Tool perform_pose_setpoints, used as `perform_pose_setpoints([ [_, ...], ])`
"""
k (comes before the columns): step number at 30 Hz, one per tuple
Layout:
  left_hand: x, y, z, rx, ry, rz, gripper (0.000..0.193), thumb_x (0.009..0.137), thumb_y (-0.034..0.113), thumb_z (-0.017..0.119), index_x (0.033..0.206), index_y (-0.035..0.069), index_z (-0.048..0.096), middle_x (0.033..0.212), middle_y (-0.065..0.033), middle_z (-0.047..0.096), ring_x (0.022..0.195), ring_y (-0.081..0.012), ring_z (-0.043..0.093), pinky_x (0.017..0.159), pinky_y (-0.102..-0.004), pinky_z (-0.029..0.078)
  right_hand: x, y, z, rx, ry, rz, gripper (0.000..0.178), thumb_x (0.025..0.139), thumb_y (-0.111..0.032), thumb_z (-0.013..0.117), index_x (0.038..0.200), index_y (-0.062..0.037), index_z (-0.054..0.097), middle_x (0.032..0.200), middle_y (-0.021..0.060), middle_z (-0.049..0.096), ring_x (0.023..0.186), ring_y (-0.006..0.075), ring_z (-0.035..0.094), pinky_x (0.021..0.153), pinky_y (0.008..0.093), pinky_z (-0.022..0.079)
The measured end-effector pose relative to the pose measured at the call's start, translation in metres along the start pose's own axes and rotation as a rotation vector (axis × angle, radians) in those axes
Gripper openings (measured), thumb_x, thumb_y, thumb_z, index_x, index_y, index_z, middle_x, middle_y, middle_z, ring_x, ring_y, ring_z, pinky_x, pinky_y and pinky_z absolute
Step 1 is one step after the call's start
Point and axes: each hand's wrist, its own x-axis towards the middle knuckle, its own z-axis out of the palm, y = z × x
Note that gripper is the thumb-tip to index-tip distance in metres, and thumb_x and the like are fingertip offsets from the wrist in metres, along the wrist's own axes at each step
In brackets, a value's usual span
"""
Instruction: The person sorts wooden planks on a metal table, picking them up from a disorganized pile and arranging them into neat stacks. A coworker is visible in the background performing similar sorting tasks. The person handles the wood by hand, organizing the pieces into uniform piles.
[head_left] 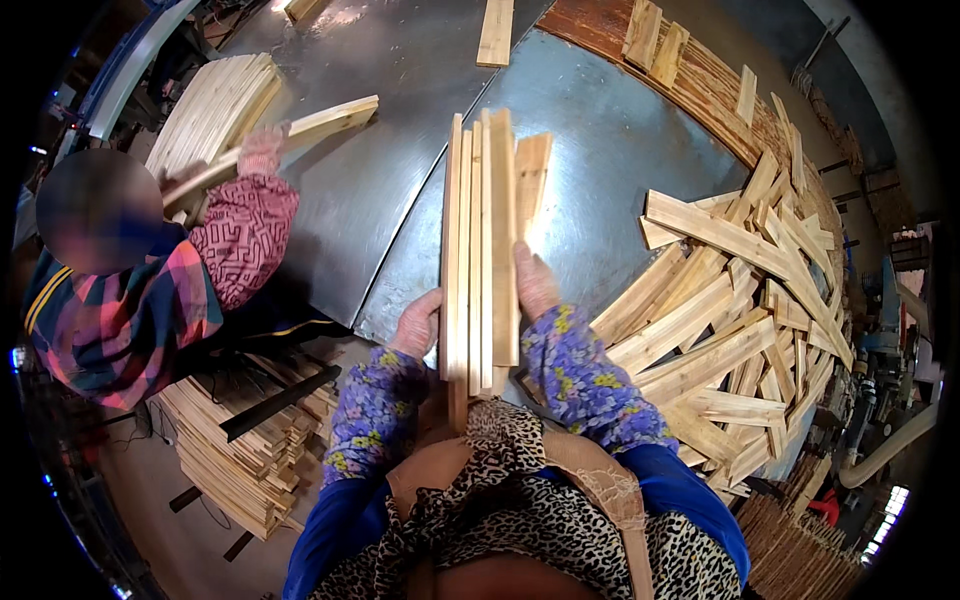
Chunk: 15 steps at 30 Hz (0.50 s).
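Observation:
Between my two hands stands a bundle of several narrow wooden boards [475, 250], turned on edge, their far ends uneven. My left hand [418, 325] presses against the bundle's left side near its close end. On the opposite side my right hand [536, 283] grips the outer board a little farther up. One separate board [533, 175] shows just right of the bundle's far end, slanting away from it. The bundle is over the near edge of the metal table [600, 130], close to my body. My fingers are partly hidden behind the boards.
A large jumbled heap of boards [740, 300] covers the table's right side. At the left, a co-worker [130, 300] handles a board [330, 120] beside a neat stack [215, 105]. Another board stack [235, 450] stands low at the left. A loose board [495, 35] lies at the far side.

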Motion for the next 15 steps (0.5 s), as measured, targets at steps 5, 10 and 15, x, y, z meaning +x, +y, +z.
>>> perform_pose_setpoints([
  [5, -0.036, 0.021, 0.049, 0.312, 0.148, -0.011, 0.059, 0.104, 0.035, 0.072, 0.143, -0.008, 0.063, 0.121, -0.0171, 0.077, 0.109, -0.0248, 0.075, 0.099, -0.0383, 0.061, 0.004, 0.047, 0.03, -0.594, -0.002, -0.23, 0.086, 0.105, -0.063, 0.055, 0.165, -0.0026, 0.043, 0.138, 0.0353, 0.067, 0.134, 0.0517, 0.064, 0.119, 0.0536, 0.048],
  [10, -0.025, 0.024, -0.005, 0.692, -0.042, 0.212, 0.079, 0.095, 0.036, 0.082, 0.152, -0.011, 0.053, 0.135, -0.0225, 0.073, 0.12, -0.0294, 0.071, 0.11, -0.0407, 0.056, -0.001, 0.042, 0.049, -0.633, -0.004, -0.249, 0.087, 0.105, -0.062, 0.056, 0.157, 0.0082, 0.05, 0.142, 0.0426, 0.064, 0.136, 0.0543, 0.062, 0.12, 0.0532, 0.047],
  [15, -0.047, 0.054, 0.014, 0.735, -0.066, 0.218, 0.067, 0.096, 0.033, 0.076, 0.147, -0.008, 0.061, 0.126, -0.0167, 0.076, 0.11, -0.0234, 0.071, 0.102, -0.038, 0.056, 0.005, 0.031, 0.034, -0.651, -0.119, -0.217, 0.097, 0.108, -0.067, 0.052, 0.161, 0.0133, 0.044, 0.158, 0.0391, 0.055, 0.151, 0.0496, 0.051, 0.128, 0.0486, 0.039],
])
